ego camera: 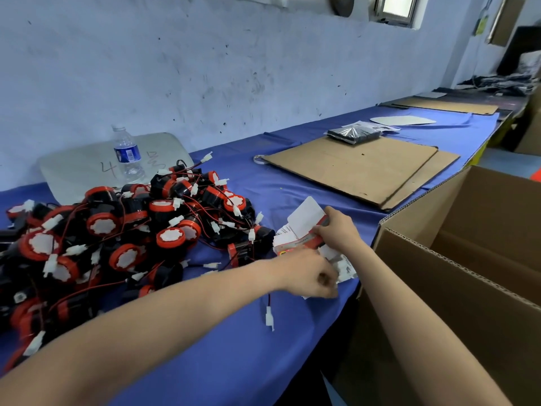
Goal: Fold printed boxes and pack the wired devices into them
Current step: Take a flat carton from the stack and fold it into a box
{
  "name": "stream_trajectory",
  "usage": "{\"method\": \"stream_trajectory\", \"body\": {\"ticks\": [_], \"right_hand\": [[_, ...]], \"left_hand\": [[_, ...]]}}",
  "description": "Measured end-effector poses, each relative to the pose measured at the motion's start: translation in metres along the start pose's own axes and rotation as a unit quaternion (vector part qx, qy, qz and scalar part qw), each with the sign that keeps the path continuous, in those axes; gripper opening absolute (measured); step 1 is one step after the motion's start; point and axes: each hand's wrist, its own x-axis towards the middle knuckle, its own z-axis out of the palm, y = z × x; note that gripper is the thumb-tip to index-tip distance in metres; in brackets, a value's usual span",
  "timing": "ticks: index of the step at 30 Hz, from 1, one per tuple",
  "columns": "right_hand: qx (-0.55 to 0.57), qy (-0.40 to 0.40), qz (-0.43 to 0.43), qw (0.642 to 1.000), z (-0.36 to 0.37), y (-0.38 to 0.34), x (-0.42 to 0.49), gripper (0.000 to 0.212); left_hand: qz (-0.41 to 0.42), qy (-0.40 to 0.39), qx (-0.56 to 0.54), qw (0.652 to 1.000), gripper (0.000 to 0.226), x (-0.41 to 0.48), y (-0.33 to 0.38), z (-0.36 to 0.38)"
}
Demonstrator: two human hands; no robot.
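**Packing table: contents, left to right**

Heap of round black-and-red plastic wired devices (117,230) with white plug connectors, tangled, on the left part of the blue-cloth-covered table (234,347). Behind the heap: a clear plastic water bottle with blue label (126,153), upright in front of a pale grey board (73,168) that leans on the wall.

Flat white-and-red printed cardboard boxes (304,215), a small loose stack on the table just right of the heap, near its front edge. Left hand (310,273): fingers curled at the stack's near edge; blurred, so a hold cannot be told. Right hand (341,230): gripping the top box by its red band.

Flat brown cardboard sheets (351,168), farther back; a black packet (354,135) lies at their far edge.

Open brown corrugated carton (468,288), far right, beside the table.
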Motion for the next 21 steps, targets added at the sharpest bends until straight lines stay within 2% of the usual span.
{"method": "stream_trajectory", "body": {"ticks": [2, 4, 8, 12, 15, 17, 19, 20, 21], "right_hand": [[0.007, -0.009, -0.001, 1.0, -0.004, -0.003, -0.002, 0.015], [-0.016, -0.014, -0.009, 1.0, -0.011, -0.007, -0.004, 0.021], [-0.152, -0.008, -0.035, 0.988, -0.036, -0.023, -0.004, 0.031], [-0.238, -0.052, -0.074, 0.967, -0.059, -0.044, 0.0, 0.037], [-0.223, -0.127, -0.046, 0.965, -0.076, -0.051, 0.004, 0.038], [-0.176, -0.145, -0.02, 0.973, -0.092, -0.05, 0.007, 0.037], [-0.113, -0.111, -0.035, 0.987, -0.109, -0.047, 0.008, 0.027], [-0.069, -0.084, -0.045, 0.993, -0.114, -0.045, 0.006, 0.026], [-0.025, -0.05, -0.054, 0.997, -0.116, -0.045, 0.002, 0.027]], "left_hand": [[0.035, 0.014, 0.035, 0.999, 0.028, -0.009, 0.003, 0.007], [0.031, 0.05, 0.078, 0.995, 0.03, -0.02, -0.005, 0.009], [0.005, 0.093, 0.117, 0.989, 0.026, -0.037, -0.021, 0.006], [0.003, 0.092, 0.14, 0.986, 0.02, -0.035, -0.021, 0.011], [-0.007, 0.124, 0.137, 0.983, 0.02, -0.03, -0.021, 0.015], [-0.034, 0.144, 0.093, 0.985, 0.02, -0.029, -0.022, 0.015], [-0.057, 0.165, -0.018, 0.984, 0.015, -0.03, -0.018, 0.013], [-0.072, 0.198, -0.101, 0.972, 0.013, -0.031, -0.014, 0.012], [-0.096, 0.246, -0.201, 0.943, 0.016, -0.033, -0.008, 0.011]]}}
